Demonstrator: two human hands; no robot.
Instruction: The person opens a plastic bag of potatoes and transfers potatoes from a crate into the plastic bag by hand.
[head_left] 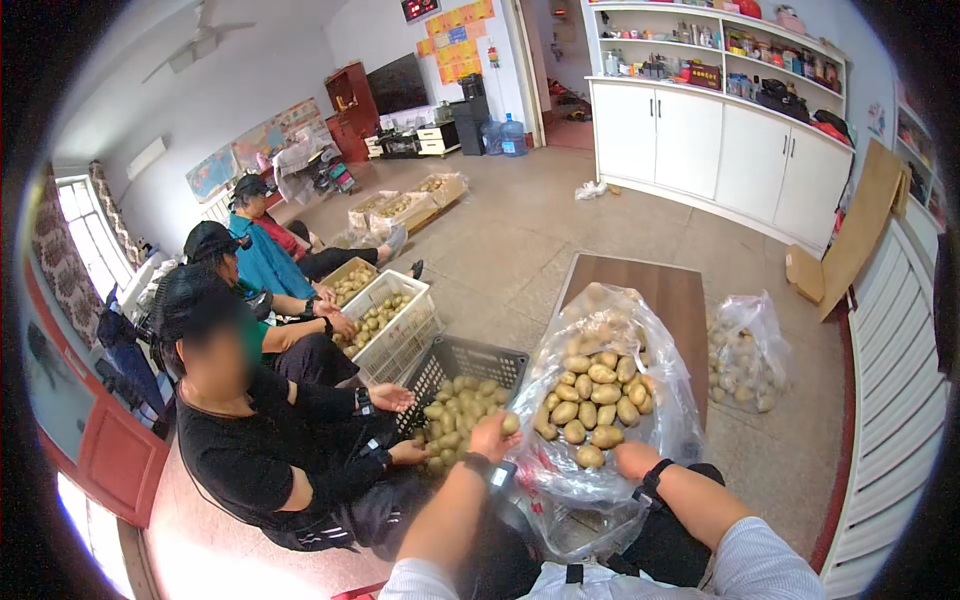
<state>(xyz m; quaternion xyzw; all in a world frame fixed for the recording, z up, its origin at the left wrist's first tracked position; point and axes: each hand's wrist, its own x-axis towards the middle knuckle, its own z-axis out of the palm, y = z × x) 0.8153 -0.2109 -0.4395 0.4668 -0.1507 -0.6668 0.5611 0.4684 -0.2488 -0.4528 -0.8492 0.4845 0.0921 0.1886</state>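
My left hand (492, 436) is closed on a potato (510, 424), between the grey crate (497, 361) and the clear plastic bag (668, 405). Several potatoes (602, 373) lie heaped in the open bag, which rests over the end of a brown board (683, 300). At the bag's lower right edge is my right hand (636, 460), its fingers curled close to the nearest potatoes; what it grips, if anything, is hidden. More potatoes (463, 410) fill the grey crate at my left.
A co-worker in black (260, 430) sits at the left, hands over the grey crate. Other people sit beyond, beside a white crate (412, 340) of potatoes. Another filled bag (747, 350) stands on the floor right of the board. White cabinets (690, 140) line the far wall.
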